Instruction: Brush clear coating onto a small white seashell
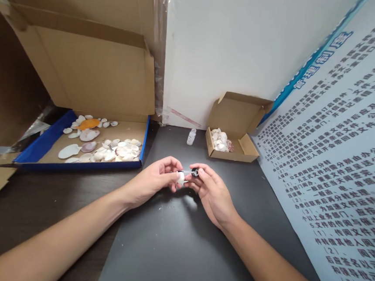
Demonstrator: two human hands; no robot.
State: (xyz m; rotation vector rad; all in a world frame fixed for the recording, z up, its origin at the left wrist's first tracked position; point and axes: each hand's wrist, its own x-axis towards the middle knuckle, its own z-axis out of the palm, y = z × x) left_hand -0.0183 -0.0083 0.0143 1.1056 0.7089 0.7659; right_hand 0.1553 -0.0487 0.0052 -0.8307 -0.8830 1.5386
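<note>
- The person's left hand (163,175) is pinching a small white piece (180,178); the right hand (211,190) is gripping a small black round piece (194,172).
- A thin pale stem (187,172) is running crosswise between the hands, left of the black piece and perhaps joined to it; blur is hiding the join. Both hands are closely flanking it.
- Beyond them, a clear bottle with a white label (191,137) is standing beside a small brown cardboard box (248,156) holding pale, curved shells (220,140).
- All are sitting above smooth dark matting (151,251).
</note>
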